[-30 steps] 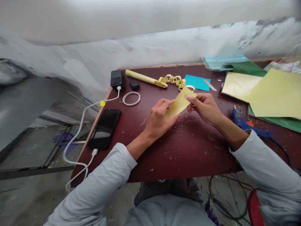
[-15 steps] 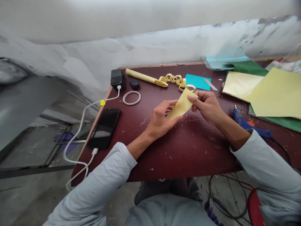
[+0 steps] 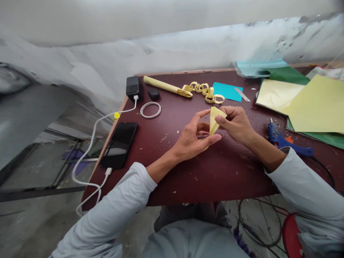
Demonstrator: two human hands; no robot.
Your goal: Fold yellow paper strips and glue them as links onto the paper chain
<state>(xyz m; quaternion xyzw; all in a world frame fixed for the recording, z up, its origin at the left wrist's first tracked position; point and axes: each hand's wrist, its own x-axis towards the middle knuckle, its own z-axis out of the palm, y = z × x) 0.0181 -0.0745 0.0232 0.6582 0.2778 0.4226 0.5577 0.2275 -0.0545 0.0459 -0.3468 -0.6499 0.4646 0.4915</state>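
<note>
Between my two hands, above the table, is a piece of yellow paper (image 3: 214, 120) that bends into a pointed, cone-like shape. My right hand (image 3: 236, 123) pinches its upper right edge between thumb and fingers. Around its lower left side curves my left hand (image 3: 192, 138), thumb in front and fingers behind, holding the paper; part of the sheet is hidden there. Just beyond the hands lies a chain of yellow paper rings (image 3: 203, 88). It touches or lies close to the end of a rolled yellow paper tube (image 3: 161, 85).
A blue hot glue gun (image 3: 288, 141) lies right of my right forearm. Behind are a turquoise card (image 3: 227, 91) with a blade (image 3: 242, 94) and yellow sheets (image 3: 319, 107). Leftward are a phone (image 3: 119, 145), a power adapter (image 3: 133, 87), a white ring (image 3: 151, 110) and a white cable (image 3: 92, 138).
The yellow paper has gone from a nearly flat strip to a folded, pointed shape. My left hand has moved slightly right, its thumb reaching further under the paper.
</note>
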